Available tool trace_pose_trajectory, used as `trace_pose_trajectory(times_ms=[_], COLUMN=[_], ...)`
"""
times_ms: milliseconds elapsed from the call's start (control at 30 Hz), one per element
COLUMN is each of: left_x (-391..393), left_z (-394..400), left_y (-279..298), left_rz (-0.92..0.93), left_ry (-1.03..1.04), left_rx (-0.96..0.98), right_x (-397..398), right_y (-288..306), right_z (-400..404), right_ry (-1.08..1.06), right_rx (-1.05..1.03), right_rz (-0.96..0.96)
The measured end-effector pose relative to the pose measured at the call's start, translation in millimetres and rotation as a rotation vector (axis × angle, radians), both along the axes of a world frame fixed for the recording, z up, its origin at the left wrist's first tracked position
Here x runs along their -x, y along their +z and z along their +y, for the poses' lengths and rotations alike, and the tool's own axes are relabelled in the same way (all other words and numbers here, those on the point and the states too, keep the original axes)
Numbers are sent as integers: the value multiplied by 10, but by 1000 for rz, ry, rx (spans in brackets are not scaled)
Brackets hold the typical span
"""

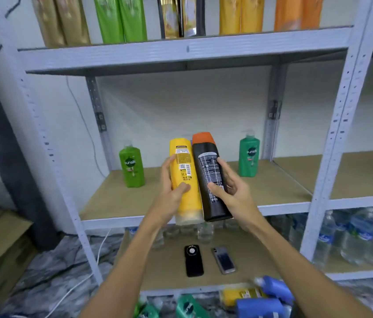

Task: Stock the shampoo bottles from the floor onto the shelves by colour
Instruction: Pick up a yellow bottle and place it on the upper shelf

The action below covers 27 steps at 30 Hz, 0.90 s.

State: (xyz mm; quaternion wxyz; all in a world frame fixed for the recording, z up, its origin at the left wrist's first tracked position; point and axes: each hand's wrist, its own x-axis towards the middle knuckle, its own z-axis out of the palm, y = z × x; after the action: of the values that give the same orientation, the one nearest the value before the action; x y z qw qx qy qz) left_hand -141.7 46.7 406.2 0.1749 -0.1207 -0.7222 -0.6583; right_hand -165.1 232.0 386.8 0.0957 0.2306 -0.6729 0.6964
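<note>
Gripping is shown in both hands: a yellow bottle (184,180) is clasped by the left hand (171,191), a black bottle with an orange cap (210,177) by the right hand (231,187), both raised before the middle shelf (272,193), between two green bottles (132,166).

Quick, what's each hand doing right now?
Left hand: grips the yellow bottle, held up before the middle shelf.
Right hand: grips the black bottle with the orange cap.
</note>
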Motion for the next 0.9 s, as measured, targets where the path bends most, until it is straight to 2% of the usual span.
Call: trace_pose_trajectory(times_ms=[433, 600, 900], left_x=[493, 690, 1118], left_z=[-206, -318, -552], left_y=[1505, 2018, 3070], left_rz=[375, 487, 688], left_ry=[46, 93, 283], left_rx=[181, 182, 221], right_x=[369, 651, 1285], right_y=[1636, 2239, 3294], right_z=[-71, -210, -683], right_ry=[-3, 9, -142], right_rx=[-47, -52, -65], right_rz=[330, 463, 717])
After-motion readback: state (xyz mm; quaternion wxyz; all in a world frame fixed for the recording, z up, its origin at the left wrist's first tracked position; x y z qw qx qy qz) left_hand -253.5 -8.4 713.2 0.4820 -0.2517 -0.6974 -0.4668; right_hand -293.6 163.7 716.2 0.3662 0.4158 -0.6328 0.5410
